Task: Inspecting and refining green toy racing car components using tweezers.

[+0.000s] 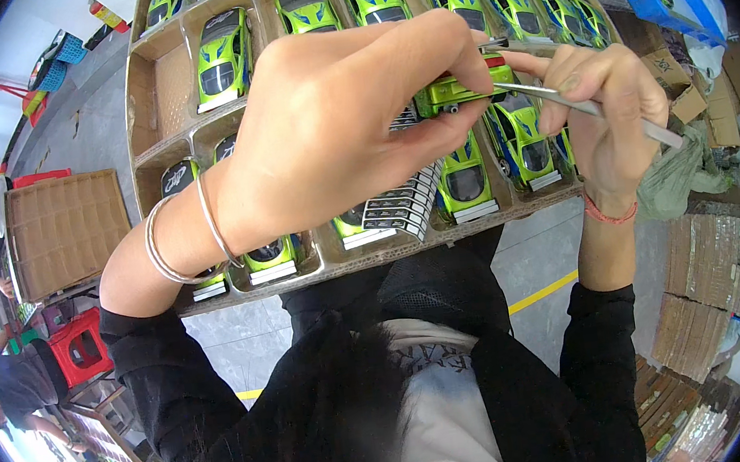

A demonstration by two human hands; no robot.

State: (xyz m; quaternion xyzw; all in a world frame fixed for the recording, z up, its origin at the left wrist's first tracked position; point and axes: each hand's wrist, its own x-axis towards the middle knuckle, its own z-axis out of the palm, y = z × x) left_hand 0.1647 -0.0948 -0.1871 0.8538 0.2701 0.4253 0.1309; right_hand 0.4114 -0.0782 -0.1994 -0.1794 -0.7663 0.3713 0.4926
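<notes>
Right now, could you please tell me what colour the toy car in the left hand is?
Bright lime green, the toy car; head view shows it best.

A toy factory floor — trays of identical green toy cars [226, 58], stacked cardboard [724, 266].

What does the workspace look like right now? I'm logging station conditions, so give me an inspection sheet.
Surface: cardboard compartment tray on the person's lap, most cells filled.
Job's things: green toy car held over the tray; metal tweezers at the car; strip of small stickers lying across the cars.
Clutter: many green toy cars in cells; one empty cell at upper left.
Grippers: left hand grips the car; right hand pinches the tweezers.
Cables: nothing seen.
Surroundings: red plastic stool, empty cardboard tray, stacked cardboard, other people at far left.
</notes>
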